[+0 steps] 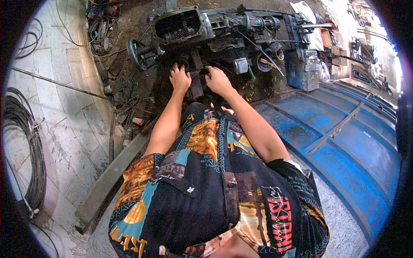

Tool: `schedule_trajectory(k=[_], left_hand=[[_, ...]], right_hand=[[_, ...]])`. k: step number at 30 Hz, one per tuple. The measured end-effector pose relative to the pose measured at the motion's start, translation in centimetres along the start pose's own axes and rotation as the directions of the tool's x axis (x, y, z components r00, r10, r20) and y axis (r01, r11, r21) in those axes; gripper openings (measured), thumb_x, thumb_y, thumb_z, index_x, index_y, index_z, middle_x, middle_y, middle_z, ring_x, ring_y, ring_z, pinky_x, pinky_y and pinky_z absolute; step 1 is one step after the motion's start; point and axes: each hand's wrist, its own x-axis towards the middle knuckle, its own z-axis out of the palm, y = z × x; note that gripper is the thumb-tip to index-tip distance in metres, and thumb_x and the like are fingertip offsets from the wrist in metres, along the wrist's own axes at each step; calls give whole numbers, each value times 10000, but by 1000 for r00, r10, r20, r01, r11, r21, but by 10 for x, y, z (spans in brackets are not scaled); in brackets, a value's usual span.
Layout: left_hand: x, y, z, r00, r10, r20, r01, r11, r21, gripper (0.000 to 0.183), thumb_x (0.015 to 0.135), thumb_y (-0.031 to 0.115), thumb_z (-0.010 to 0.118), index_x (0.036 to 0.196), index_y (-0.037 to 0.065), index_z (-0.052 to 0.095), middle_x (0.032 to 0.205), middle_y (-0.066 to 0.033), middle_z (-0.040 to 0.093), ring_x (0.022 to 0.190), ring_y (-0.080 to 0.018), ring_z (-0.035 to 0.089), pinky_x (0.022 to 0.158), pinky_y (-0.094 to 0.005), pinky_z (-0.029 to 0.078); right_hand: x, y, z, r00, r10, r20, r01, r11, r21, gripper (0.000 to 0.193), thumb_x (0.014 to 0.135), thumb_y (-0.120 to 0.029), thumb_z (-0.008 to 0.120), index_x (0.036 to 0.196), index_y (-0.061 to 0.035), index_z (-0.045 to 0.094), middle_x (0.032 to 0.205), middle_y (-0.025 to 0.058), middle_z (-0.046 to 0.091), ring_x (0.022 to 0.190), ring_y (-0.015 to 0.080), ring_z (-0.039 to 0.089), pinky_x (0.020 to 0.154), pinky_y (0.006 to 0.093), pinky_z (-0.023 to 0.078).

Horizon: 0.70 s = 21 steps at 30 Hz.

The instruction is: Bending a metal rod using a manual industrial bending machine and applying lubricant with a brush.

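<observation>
Sees gears inside open housing beyond left hand and right hand; to their right, round container, contents unclear, then grey box. Faces handwheel beyond-left. Has left spread, right half-curled, dark bar between; cannot tell whether gripping.

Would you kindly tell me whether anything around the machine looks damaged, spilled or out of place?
The metal housing looks odd: it stands open, exposing its gears. To the right, the blue panel has dark, scuffed patches, and cables lie tangled at upper left. The ground looks grimy; I can't tell whether anything spilled.
</observation>
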Motion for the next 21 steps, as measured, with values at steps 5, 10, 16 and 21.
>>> schedule_trajectory(k=[5,10,16,21], left_hand=[[7,8,-12,990,-49,-135,44,998,-35,443,852,281,610,1237,64,590,1355,-173,447,1230,-384,420,1020,-539,363],[1,40,-17,963,67,-261,-80,996,-40,430,830,261,630,1207,58,596,1256,-159,495,1184,-358,450,935,-524,430],[-26,118,2,959,197,-204,-208,978,-32,413,858,230,648,1219,43,575,1220,-159,534,1187,-340,461,960,-471,424],[-42,189,35,937,257,-237,-273,962,-34,433,800,172,683,1197,41,570,1181,-162,553,1142,-356,491,932,-471,443]], right_hand=[[-8,14,-5,997,-30,-69,33,999,30,368,843,-129,589,1188,-1,581,1032,227,624,960,400,607,849,457,498],[-14,44,-32,999,-7,-52,9,999,37,364,848,-133,582,1187,-2,581,1053,230,623,984,402,604,858,462,496],[-14,105,-63,997,69,-32,-68,997,28,354,847,-151,581,1164,6,586,1076,235,616,1004,412,599,859,472,500],[-2,170,-99,996,-61,-62,59,998,-31,299,819,-141,581,1074,14,596,1050,240,612,940,422,618,819,485,521]])
